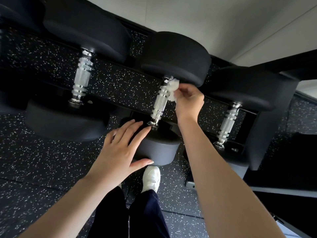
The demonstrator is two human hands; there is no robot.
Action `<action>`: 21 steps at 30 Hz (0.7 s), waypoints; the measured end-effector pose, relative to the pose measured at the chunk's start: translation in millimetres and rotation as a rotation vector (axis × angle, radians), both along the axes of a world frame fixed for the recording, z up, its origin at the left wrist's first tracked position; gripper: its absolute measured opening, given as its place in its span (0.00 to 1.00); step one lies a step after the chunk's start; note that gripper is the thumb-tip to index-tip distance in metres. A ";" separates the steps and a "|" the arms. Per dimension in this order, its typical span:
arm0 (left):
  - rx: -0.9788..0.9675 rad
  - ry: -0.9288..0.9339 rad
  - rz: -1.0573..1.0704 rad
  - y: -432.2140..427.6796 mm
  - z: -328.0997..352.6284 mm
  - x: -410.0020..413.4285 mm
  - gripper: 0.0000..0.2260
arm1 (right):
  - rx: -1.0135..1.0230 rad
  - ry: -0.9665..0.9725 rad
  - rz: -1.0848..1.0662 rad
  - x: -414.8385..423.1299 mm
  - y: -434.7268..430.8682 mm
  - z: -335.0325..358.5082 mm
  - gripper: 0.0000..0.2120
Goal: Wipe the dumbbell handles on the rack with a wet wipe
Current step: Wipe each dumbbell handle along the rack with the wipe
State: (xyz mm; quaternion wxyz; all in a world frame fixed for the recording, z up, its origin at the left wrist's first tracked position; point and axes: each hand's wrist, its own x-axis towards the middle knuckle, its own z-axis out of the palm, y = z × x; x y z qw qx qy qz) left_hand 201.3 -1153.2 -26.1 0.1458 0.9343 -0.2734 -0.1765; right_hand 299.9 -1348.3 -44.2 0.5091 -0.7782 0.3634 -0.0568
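Three black dumbbells with knurled chrome handles lie across the rack. My right hand (187,100) pinches a crumpled white wet wipe (173,89) against the upper right side of the middle dumbbell's handle (160,102), close to its far head (176,57). My left hand (120,150) lies flat with fingers spread on the near head (159,150) of that same dumbbell. The left dumbbell's handle (82,76) and the right dumbbell's handle (227,124) are untouched by either hand.
The black rack frame (267,134) stands at the right, its rail running under the dumbbell heads. Speckled black rubber floor (34,160) lies below. My white shoe (151,178) and dark trousers are under the middle dumbbell. A light wall (223,23) is behind.
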 end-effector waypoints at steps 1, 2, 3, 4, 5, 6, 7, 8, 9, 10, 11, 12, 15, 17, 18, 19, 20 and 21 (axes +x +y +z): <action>-0.001 -0.001 0.000 0.1 0.0 -0.1 0.34 | 0.002 -0.011 -0.014 2.7 -0.3 -1.2 0.06; -0.004 -0.002 0.001 0.1 0.0 -0.1 0.34 | 0.017 -0.015 -0.025 3.1 -0.2 -2.6 0.06; -0.008 -0.001 0.003 0.0 0.3 -0.2 0.34 | 0.046 -0.015 -0.030 1.5 0.4 -4.1 0.06; -0.012 0.000 0.005 -0.3 0.5 0.0 0.34 | 0.089 -0.013 -0.024 -1.3 1.0 -5.4 0.06; -0.015 0.002 0.007 -0.3 0.8 0.3 0.33 | 0.135 -0.016 -0.007 -4.8 1.9 -6.3 0.05; -0.018 0.004 0.007 -0.4 1.1 0.5 0.33 | 0.181 -0.025 0.014 -7.7 2.4 -6.7 0.05; -0.019 0.007 0.006 -0.5 1.2 0.7 0.33 | 0.233 -0.037 0.030 -9.4 2.6 -6.1 0.04; -0.018 0.009 0.005 -0.2 1.4 0.7 0.33 | 0.285 -0.039 0.042 -9.4 2.2 -4.5 0.04; -0.017 0.009 0.003 -0.2 1.4 0.9 0.33 | 0.323 -0.028 0.056 -8.9 1.8 -3.6 0.04; -0.015 0.008 0.000 0.0 1.2 0.8 0.33 | 0.356 -0.011 0.073 -7.9 0.6 -3.8 0.04; -0.013 0.007 -0.003 0.0 1.0 0.8 0.33 | 0.395 0.005 0.089 -6.8 -0.5 -5.4 0.04; -0.013 0.006 -0.005 0.1 0.6 0.9 0.33 | 0.434 0.016 0.107 -5.7 -1.9 -8.2 0.05; -0.017 -0.002 -0.008 0.4 -0.4 1.2 0.33 | 0.632 -0.009 0.124 -3.7 -4.7 -15.1 0.09; -0.014 -0.007 -0.011 0.3 -1.1 1.2 0.33 | 0.780 -0.048 0.123 -1.7 -5.7 -14.8 0.13; -0.014 -0.009 -0.013 0.3 -1.5 1.2 0.33 | 0.833 -0.057 0.128 -1.0 -6.9 -15.1 0.15; -0.016 -0.011 -0.013 0.2 -1.9 1.2 0.33 | 0.876 -0.058 0.131 -1.0 -7.8 -16.5 0.16; -0.017 -0.012 -0.012 0.5 -2.2 1.0 0.33 | 0.904 -0.054 0.140 -1.3 -9.3 -18.9 0.18; -0.017 -0.013 -0.013 0.5 -2.5 1.1 0.33 | 0.912 -0.042 0.158 -1.9 -10.1 -20.8 0.19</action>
